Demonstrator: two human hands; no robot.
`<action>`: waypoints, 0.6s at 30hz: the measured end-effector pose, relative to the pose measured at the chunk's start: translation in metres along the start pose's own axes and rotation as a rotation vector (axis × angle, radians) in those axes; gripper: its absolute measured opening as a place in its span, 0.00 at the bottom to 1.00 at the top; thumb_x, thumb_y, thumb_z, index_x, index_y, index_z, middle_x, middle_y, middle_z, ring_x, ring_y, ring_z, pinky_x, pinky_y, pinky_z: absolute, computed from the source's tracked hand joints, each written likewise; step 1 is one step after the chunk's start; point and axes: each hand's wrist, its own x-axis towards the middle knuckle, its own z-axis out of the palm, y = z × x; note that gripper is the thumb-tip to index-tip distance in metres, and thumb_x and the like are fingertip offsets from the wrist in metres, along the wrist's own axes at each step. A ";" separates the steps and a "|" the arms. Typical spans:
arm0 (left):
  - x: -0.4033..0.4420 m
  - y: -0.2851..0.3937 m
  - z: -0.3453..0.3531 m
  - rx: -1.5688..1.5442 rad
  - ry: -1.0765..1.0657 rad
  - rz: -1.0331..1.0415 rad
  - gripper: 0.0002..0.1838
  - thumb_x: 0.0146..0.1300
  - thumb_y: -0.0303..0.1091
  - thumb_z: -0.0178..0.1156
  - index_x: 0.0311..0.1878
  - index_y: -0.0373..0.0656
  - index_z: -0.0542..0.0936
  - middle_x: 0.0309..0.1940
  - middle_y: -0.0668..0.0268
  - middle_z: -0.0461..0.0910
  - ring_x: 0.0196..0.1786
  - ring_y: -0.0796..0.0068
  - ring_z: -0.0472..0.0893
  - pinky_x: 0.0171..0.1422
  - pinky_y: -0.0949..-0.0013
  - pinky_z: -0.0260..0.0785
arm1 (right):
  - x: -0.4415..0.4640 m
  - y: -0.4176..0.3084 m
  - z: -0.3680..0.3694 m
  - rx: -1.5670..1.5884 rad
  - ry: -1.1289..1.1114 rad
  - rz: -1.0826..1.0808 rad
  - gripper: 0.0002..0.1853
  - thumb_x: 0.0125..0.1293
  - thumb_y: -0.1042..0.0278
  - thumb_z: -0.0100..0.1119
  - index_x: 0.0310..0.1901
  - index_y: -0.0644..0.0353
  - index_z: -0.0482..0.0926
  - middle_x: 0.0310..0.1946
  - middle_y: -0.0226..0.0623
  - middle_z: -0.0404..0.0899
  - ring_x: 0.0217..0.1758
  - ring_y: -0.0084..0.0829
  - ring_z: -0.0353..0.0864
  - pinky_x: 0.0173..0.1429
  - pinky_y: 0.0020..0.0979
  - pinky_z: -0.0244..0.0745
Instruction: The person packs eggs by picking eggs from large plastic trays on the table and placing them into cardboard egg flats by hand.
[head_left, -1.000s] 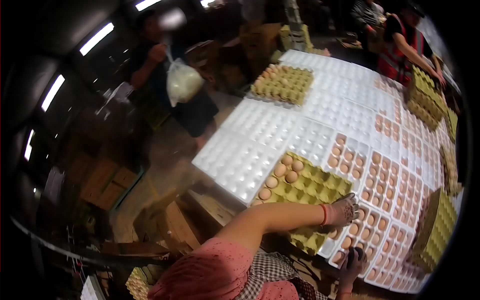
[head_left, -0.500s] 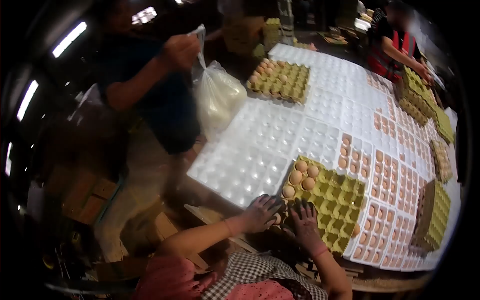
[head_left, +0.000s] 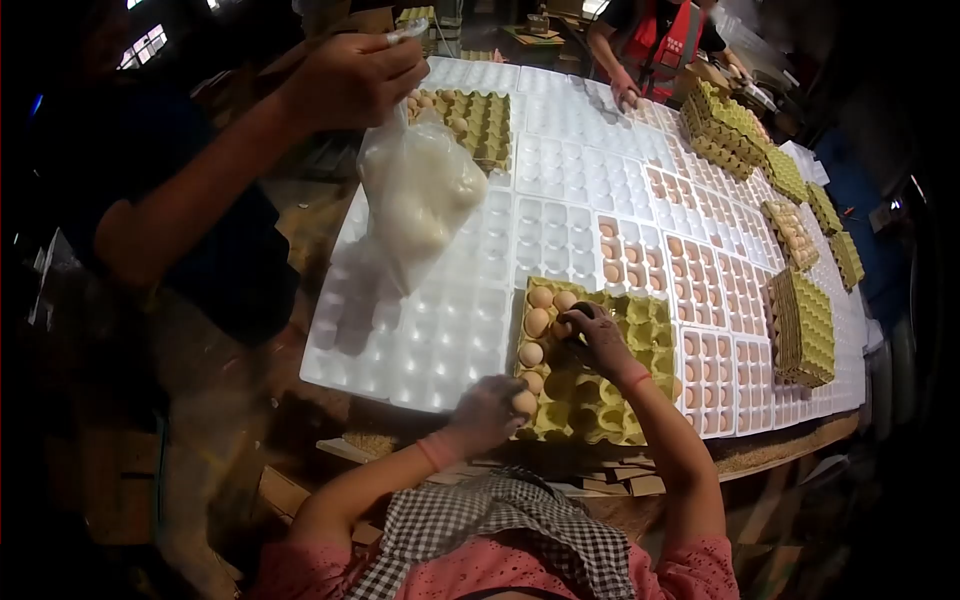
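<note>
My left hand (head_left: pixel 485 412) is at the near left corner of a yellow-green egg tray (head_left: pixel 600 405), its fingers curled round a brown egg (head_left: pixel 524 402). Over the tray's upper left part, my right hand (head_left: pixel 597 338) has its fingers bent down on an egg (head_left: pixel 576 324), which they partly hide. Several brown eggs (head_left: pixel 537 322) stand in the tray's left side, and its other cups that show hold none. White plastic trays (head_left: pixel 450 345) lie left of and behind this tray. To its right, further white trays (head_left: pixel 708 385) hold eggs.
At the left, a person's hand (head_left: pixel 365 80) holds up a tied plastic bag (head_left: pixel 420 190) over the white trays. Another person in a red vest (head_left: pixel 665 45) reaches over the far side. Stacked egg trays (head_left: pixel 803 330) stand at the right; a partly filled tray (head_left: pixel 480 125) lies behind the bag.
My left hand has closed round an egg, and my right hand has moved to the eggs at the upper left. The bag looks nearer, over the white trays. The view has turned.
</note>
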 end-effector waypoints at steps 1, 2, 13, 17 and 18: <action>0.004 0.003 -0.013 -0.435 0.181 -0.181 0.26 0.56 0.31 0.68 0.59 0.42 0.76 0.51 0.56 0.73 0.54 0.56 0.76 0.56 0.58 0.73 | -0.001 0.008 -0.007 0.231 0.037 0.073 0.17 0.61 0.70 0.61 0.53 0.54 0.78 0.50 0.43 0.74 0.51 0.44 0.77 0.54 0.40 0.75; 0.015 0.004 -0.025 -0.449 0.278 -0.151 0.25 0.54 0.24 0.68 0.57 0.38 0.75 0.48 0.53 0.73 0.52 0.53 0.78 0.52 0.60 0.76 | -0.001 0.024 -0.006 0.430 0.196 0.147 0.18 0.59 0.67 0.64 0.51 0.57 0.79 0.46 0.42 0.75 0.45 0.39 0.78 0.51 0.37 0.76; 0.093 -0.022 -0.028 0.511 -0.466 0.134 0.24 0.58 0.41 0.63 0.60 0.51 0.77 0.58 0.57 0.77 0.54 0.58 0.82 0.54 0.61 0.77 | 0.048 0.044 -0.038 0.208 -0.094 0.323 0.30 0.59 0.46 0.65 0.57 0.55 0.75 0.53 0.45 0.80 0.52 0.44 0.83 0.57 0.43 0.76; 0.132 -0.015 -0.046 -0.013 0.087 -0.005 0.27 0.56 0.36 0.68 0.60 0.45 0.76 0.55 0.55 0.79 0.55 0.53 0.81 0.59 0.58 0.76 | 0.077 0.079 -0.048 0.171 0.128 0.489 0.28 0.60 0.48 0.65 0.56 0.58 0.74 0.49 0.45 0.82 0.49 0.47 0.84 0.56 0.45 0.75; 0.157 -0.017 -0.051 0.071 0.200 -0.007 0.26 0.57 0.33 0.68 0.59 0.43 0.77 0.55 0.55 0.79 0.55 0.52 0.81 0.60 0.59 0.75 | 0.087 0.080 -0.049 0.101 0.059 0.483 0.26 0.62 0.48 0.62 0.55 0.59 0.75 0.51 0.47 0.81 0.51 0.48 0.83 0.57 0.45 0.75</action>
